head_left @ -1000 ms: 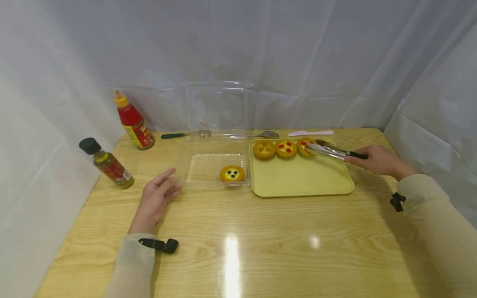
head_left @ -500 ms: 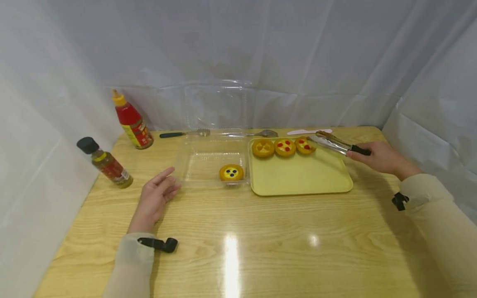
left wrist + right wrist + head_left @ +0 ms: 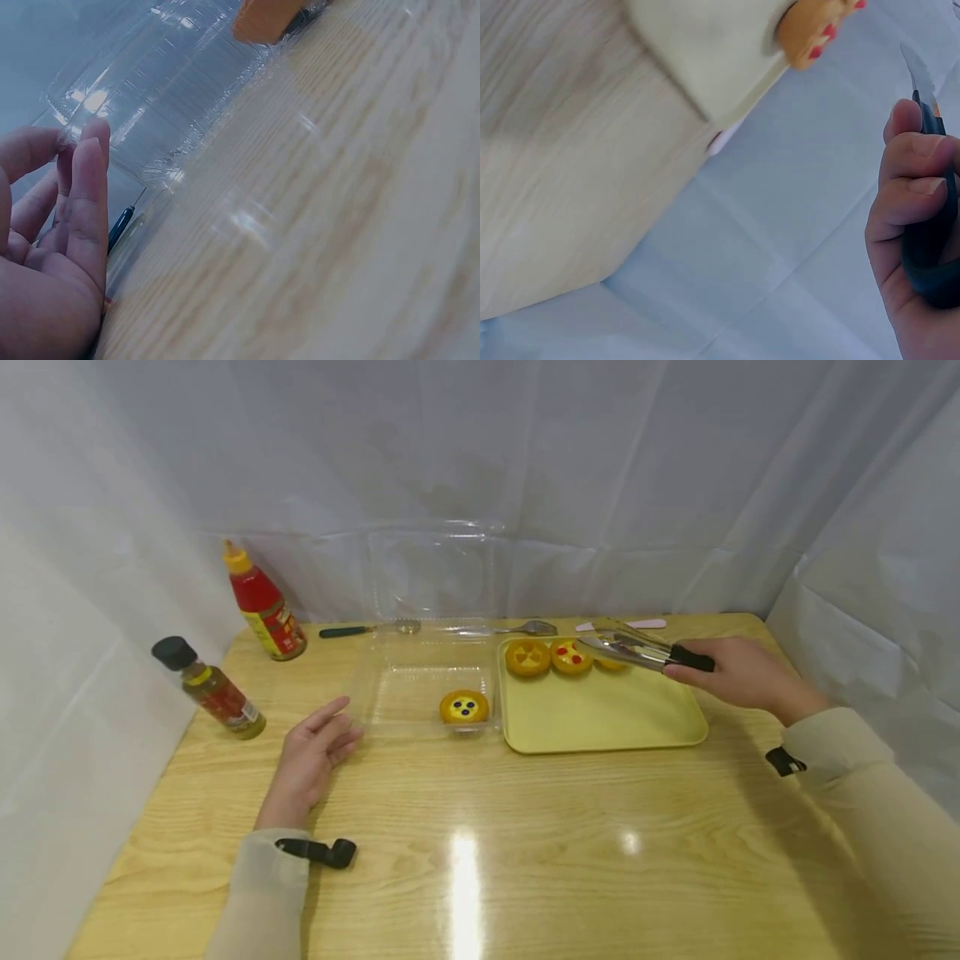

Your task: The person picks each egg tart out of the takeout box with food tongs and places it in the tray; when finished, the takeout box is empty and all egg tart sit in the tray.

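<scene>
My right hand [image 3: 742,672] grips black-handled metal tongs [image 3: 630,647] above the yellow tray [image 3: 603,718]. The tongs' tips overlap the third tart [image 3: 613,665] in the tray's back row, hiding most of it. Left of it lie a red-dotted tart [image 3: 572,657] and a plain yellow-topped one [image 3: 527,657]. A tart with blue dots [image 3: 464,707] sits in the front right of the clear plastic container [image 3: 397,728], whose lid stands up. My left hand [image 3: 311,760] is at the container's left edge; in the left wrist view, its fingertips pinch the rim.
Behind the container and tray lie a green-handled utensil [image 3: 345,631], a fork [image 3: 534,627] and a pink knife [image 3: 647,624]. A red sauce bottle [image 3: 262,602] and a black-capped bottle [image 3: 217,693] stand at left. White cloth [image 3: 465,452] hangs behind.
The tongs have risen off the third tart and moved left over it with my right hand. My left hand has stayed at the container.
</scene>
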